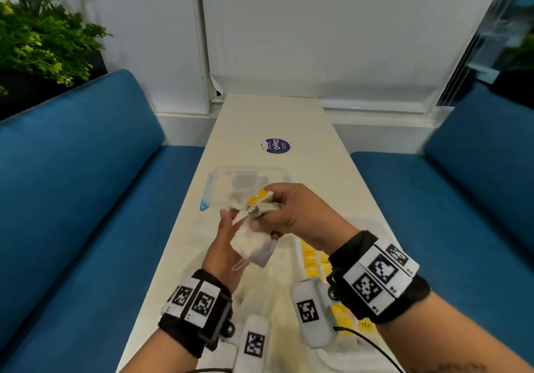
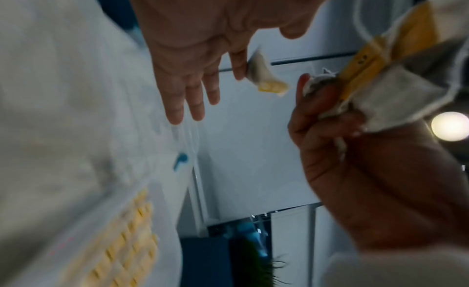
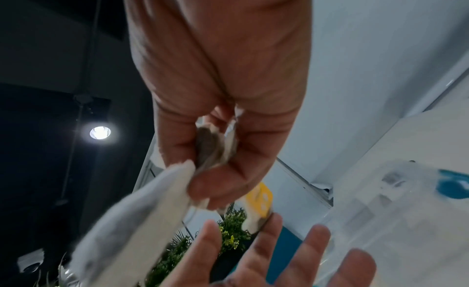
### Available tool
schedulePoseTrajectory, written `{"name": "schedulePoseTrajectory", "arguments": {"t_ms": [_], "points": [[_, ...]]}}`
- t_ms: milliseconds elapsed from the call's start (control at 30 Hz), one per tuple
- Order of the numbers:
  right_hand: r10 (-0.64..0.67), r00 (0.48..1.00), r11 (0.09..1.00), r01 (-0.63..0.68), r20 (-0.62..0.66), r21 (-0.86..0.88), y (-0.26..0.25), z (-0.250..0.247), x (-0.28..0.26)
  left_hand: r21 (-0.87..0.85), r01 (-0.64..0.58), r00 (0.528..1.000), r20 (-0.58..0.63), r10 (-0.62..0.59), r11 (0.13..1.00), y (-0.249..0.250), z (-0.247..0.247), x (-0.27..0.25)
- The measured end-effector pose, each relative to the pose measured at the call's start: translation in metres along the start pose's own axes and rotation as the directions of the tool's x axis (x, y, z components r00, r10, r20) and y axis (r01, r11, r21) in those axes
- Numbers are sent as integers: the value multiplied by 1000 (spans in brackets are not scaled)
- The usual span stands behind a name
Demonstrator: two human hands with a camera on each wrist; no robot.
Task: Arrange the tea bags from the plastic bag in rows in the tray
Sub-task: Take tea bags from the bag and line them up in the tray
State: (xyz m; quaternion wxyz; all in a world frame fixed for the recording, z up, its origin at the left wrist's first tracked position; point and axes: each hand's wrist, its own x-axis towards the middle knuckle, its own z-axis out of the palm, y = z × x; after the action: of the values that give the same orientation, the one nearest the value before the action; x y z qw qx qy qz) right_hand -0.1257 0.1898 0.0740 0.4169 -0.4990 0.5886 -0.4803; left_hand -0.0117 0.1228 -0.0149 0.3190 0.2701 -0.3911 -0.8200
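A bunch of white tea bags (image 1: 254,245) with a yellow tag (image 1: 257,199) hangs above the table between both hands. My right hand (image 1: 265,213) pinches the bunch at its top, fingers curled round the bags (image 3: 210,149). Under the bunch lies my left hand (image 1: 231,222), palm up and fingers straight (image 2: 187,103), touching the bags from below. The clear plastic bag (image 1: 237,181) with a blue zip corner lies on the table just beyond the hands. The white tray (image 1: 346,355) sits near right, holding rows of yellow-tagged tea bags (image 1: 310,257), partly hidden by my right wrist.
The narrow white table (image 1: 260,118) runs away from me, with a round purple sticker (image 1: 278,145) past the plastic bag. Blue sofas (image 1: 86,199) flank it on both sides. A green plant (image 1: 43,40) stands at the far left.
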Motion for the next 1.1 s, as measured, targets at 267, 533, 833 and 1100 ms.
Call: {"name": "schedulePoseTrajectory", "arguments": {"t_ms": [267,533,833,1100], "points": [[126,991,992,-127,-33,-14,8,-60,-51,-258,223,974,92,-206,940,-39,53,26],[132,955,971,-178,-265,-157,43,-110,-76,-228,342,925,252,-285,911,-103,121,9],[-31,965,749,-150,-261,-645,93,-112,-102,-219,282,953,174,-247,934,-132,150,0],[-28,956,899,-103,-291,-425,97,-125,-114,-21,206,978,36,-205,978,-127,134,-2]]}}
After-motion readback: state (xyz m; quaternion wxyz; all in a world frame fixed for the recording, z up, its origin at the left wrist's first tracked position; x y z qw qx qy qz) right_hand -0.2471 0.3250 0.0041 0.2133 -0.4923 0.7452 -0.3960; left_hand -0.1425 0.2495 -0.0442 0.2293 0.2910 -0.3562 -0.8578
